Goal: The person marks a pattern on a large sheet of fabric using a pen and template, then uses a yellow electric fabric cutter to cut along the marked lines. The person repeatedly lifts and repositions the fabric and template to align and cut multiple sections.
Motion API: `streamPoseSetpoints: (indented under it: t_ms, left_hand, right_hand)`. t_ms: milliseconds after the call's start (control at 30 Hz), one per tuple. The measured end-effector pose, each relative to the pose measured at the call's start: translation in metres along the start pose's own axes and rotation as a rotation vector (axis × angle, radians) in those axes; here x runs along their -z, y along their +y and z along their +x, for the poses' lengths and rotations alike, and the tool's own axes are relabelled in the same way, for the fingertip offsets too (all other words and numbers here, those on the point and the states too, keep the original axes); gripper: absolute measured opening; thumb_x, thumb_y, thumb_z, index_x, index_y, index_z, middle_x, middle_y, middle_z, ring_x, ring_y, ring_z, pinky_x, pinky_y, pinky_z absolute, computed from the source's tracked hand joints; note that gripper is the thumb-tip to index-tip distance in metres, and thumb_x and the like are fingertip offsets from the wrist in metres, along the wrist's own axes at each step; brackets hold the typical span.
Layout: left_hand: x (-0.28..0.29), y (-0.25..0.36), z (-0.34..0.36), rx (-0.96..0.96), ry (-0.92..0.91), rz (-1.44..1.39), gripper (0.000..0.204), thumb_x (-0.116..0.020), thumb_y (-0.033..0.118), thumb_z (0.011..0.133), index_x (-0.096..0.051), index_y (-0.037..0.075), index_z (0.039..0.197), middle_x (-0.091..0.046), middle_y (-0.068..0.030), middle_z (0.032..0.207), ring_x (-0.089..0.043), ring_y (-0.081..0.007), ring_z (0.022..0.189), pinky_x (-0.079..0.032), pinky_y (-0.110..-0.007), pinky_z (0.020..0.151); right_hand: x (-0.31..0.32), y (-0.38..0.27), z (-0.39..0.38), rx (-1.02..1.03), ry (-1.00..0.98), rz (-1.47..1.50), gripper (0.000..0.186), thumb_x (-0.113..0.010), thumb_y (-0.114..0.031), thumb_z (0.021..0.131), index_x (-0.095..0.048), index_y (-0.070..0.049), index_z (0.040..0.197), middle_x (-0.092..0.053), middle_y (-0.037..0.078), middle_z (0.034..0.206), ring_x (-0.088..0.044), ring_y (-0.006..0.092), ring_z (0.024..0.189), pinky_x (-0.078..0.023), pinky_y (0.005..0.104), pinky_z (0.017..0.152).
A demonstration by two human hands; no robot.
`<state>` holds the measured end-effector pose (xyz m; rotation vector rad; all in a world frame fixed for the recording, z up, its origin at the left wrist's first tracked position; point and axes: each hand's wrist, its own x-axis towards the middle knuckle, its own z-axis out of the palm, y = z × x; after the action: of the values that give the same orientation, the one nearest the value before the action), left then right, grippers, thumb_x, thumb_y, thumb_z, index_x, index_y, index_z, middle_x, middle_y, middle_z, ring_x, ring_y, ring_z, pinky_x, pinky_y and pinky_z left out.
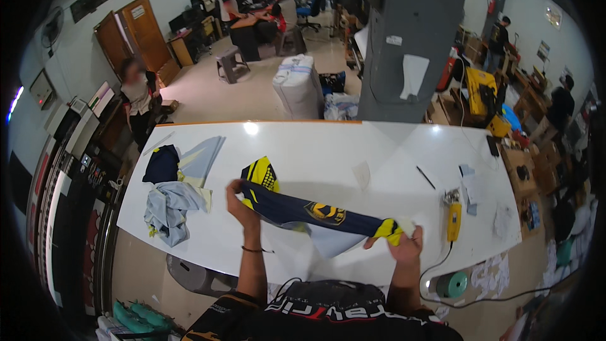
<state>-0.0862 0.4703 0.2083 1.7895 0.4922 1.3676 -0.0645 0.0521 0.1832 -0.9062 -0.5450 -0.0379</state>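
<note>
A long navy and yellow fabric piece [309, 211] with a crest on it is stretched between both my hands over the white table [429, 151]. My left hand [246, 208] grips its left end, and my right hand [404, 243] grips its yellow right end. Pale fabric hangs beneath it. A yellow patterned piece [260, 170] shows just behind the left end. Further left lie a navy cloth [161, 163] and crumpled light grey fabric [167, 211]. Right of my right hand lies a yellow corded hand tool [452, 222].
A black pen [424, 175] and scraps [470, 186] lie on the table's right side. A grey pillar [398, 38] and white sack [297, 88] stand behind it. Several co-workers [142, 98] are around the room. Large machines [63, 202] line the left, cartons [521, 170] the right.
</note>
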Motion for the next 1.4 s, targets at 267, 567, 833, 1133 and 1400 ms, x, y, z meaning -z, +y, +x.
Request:
streamPoseSetpoints:
  t_ms: [267,567,833,1133,1400]
  left_hand:
    - [0.049,-0.027,0.088,-0.16,0.042,0.219,0.034,-0.066,-0.003,0.081,-0.071,0.001,0.115,-0.074,-0.0133,0.102,-0.072,-0.0244,0.092,-0.055,-0.034,0.084]
    - [-0.006,-0.023,0.226,-0.296,-0.111,0.728,0.03,-0.075,0.012,0.075,-0.078,0.019,0.105,-0.075,-0.0139,0.091,-0.072,-0.038,0.09,-0.057,-0.046,0.08]
    - [0.084,0.087,0.223,-0.724,-0.021,0.304,0.043,-0.069,-0.011,0.076,-0.074,-0.002,0.118,-0.077,-0.0144,0.106,-0.075,-0.0228,0.1,-0.057,-0.034,0.092]
    - [0.143,-0.023,0.033,-0.365,-0.482,0.594,0.046,-0.078,-0.003,0.067,-0.079,0.006,0.111,-0.068,-0.0082,0.086,-0.069,-0.0238,0.077,-0.053,-0.033,0.069]
    - [0.152,-0.15,-0.06,-0.297,-0.9,0.798,0.027,-0.076,0.006,0.073,-0.076,0.01,0.1,-0.067,-0.0056,0.093,-0.062,-0.0277,0.094,-0.044,-0.043,0.081]
  right_hand:
    - [-0.024,-0.112,0.072,0.132,0.344,-0.103,0.047,-0.052,-0.043,0.106,-0.053,-0.006,0.135,-0.068,0.014,0.111,-0.068,0.0292,0.082,-0.051,0.0375,0.05]
    - [0.016,-0.072,0.225,-0.197,0.35,-0.338,0.043,-0.053,-0.037,0.11,-0.057,-0.001,0.132,-0.069,0.012,0.122,-0.07,0.0236,0.111,-0.06,0.0426,0.09]
    - [0.03,-0.177,0.174,0.037,0.382,-0.371,0.037,-0.057,-0.031,0.107,-0.058,0.0,0.128,-0.069,0.013,0.117,-0.069,0.0248,0.106,-0.057,0.047,0.089]
    - [0.156,-0.067,0.035,-0.453,0.526,-0.467,0.029,-0.058,-0.013,0.103,-0.062,0.005,0.126,-0.071,0.011,0.11,-0.073,0.0204,0.091,-0.061,0.0358,0.064]
    - [0.221,0.029,-0.033,-0.781,0.539,-0.897,0.039,-0.062,-0.01,0.098,-0.061,-0.002,0.136,-0.07,0.013,0.109,-0.072,0.0211,0.086,-0.062,0.0333,0.066]
